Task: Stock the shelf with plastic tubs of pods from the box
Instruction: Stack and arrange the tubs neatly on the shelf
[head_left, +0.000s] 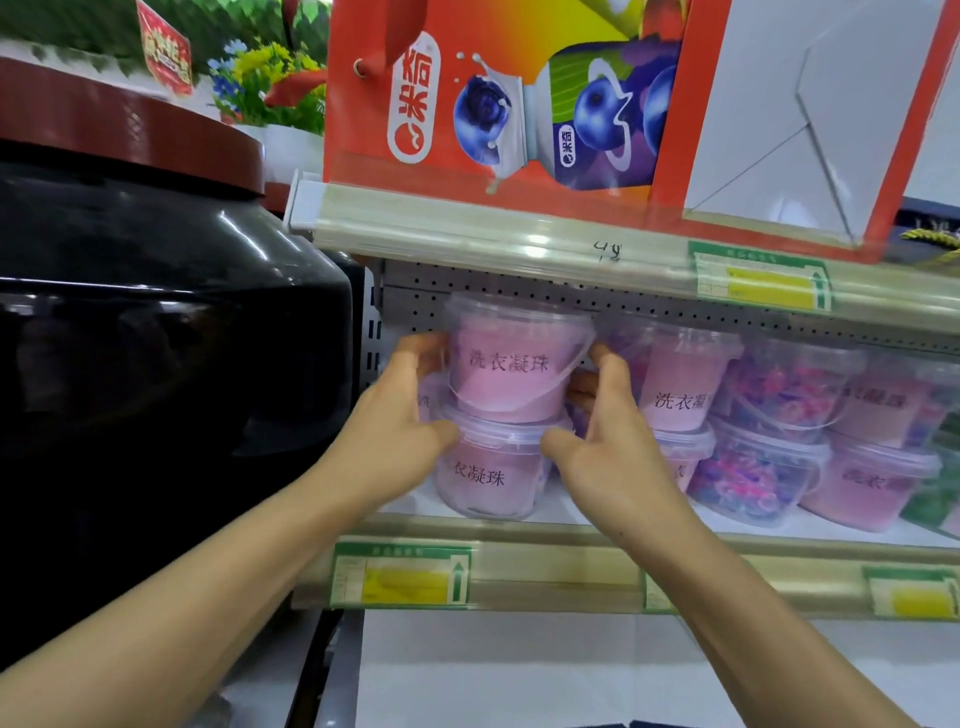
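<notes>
Two hands hold one pink-labelled tub (511, 364) of pods at the left end of the middle shelf (561, 535). The left hand (397, 415) grips the tub's left wall, fingers curled behind it and thumb stretched under its base; the right hand (605, 421) grips the right wall likewise, fingers curled, thumb pointing left. The held tub sits stacked on a second pink tub (485, 480), which stands on the shelf. To the right, six further tubs (769, 431) are visible in three stacks of two; more may lie beyond the frame edge. Three price tags (402, 574) line the shelf's front rail. Above stands one red juice carton (511, 93); at left, one black glossy cabinet (156, 312).
</notes>
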